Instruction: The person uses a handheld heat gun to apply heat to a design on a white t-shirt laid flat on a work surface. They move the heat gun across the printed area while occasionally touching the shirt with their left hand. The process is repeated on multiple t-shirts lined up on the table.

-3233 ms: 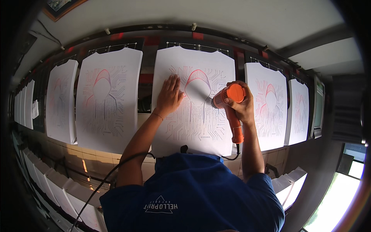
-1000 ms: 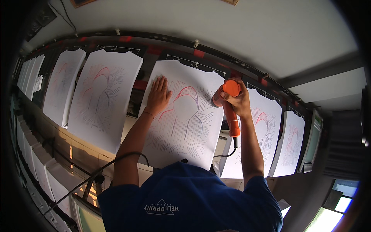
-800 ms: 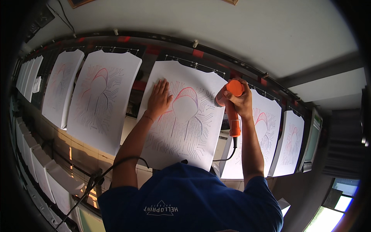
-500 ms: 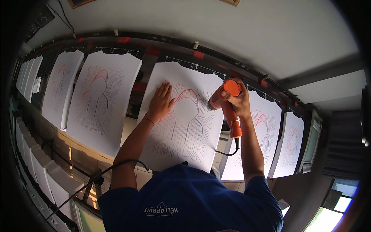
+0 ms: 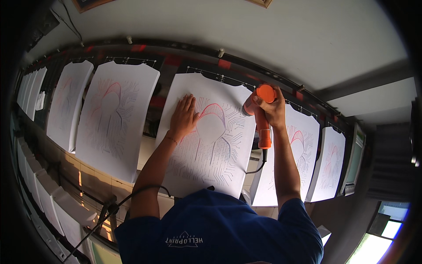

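In front of me a white fabric panel (image 5: 178,94) lies flat on a board, printed with a red and blue hooded outline and circuit-like lines. My left hand (image 5: 184,118) rests on its left part, fingers stretched out, beside the red top of the print. My right hand (image 5: 273,110) is wrapped round an orange heat gun (image 5: 262,125) above the panel's right edge. The gun's dark nozzle (image 5: 247,108) points left and down at the panel's upper right area. A black cord runs from the gun's lower end down behind the panel's edge.
More printed white panels stand in a row at the left (image 5: 118,110) and right (image 5: 299,145). A dark rail (image 5: 176,49) with small pegs runs behind them. A black cable (image 5: 127,193) crosses my left forearm. White boards (image 5: 66,198) line the lower left.
The heat gun has moved slightly up and right, and its body hangs more upright. My left hand has stayed nearly in place on the panel.
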### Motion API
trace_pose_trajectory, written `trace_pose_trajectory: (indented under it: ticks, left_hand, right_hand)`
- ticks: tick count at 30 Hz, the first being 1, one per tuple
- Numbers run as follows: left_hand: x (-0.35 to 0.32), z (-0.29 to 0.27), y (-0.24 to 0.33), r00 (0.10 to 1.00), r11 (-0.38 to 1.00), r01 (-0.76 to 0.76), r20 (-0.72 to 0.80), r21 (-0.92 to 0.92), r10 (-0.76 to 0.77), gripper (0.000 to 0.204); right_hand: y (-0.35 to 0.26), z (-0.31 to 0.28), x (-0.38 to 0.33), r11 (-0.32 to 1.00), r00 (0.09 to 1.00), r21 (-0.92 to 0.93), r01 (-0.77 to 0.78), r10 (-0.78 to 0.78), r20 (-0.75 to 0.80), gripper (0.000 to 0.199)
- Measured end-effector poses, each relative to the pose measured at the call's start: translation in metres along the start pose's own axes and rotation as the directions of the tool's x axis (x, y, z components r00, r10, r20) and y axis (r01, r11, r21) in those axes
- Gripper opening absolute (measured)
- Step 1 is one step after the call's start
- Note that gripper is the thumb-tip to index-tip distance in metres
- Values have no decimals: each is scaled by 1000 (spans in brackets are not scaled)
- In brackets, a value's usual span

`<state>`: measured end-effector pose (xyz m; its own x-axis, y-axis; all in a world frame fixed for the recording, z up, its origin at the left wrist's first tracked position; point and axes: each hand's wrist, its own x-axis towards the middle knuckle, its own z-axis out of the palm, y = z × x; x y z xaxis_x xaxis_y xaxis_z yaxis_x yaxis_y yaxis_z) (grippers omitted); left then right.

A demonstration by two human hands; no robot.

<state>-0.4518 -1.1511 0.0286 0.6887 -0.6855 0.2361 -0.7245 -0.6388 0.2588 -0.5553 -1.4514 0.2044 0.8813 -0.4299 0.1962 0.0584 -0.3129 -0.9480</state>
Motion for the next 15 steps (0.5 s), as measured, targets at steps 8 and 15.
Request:
trace_pose_trajectory:
  ticks: [8,15]
  left_hand:
    - [-56,-13,28,999,997,18,29,-79,-15,67]
    - [-140,-33,61,996,991,88,34,-100,-85,69]
  right_hand:
    - [2,33,17,980,998,198,-22,11,57,62]
    - [-13,101,41,949,980,315,21,-82,184,57]
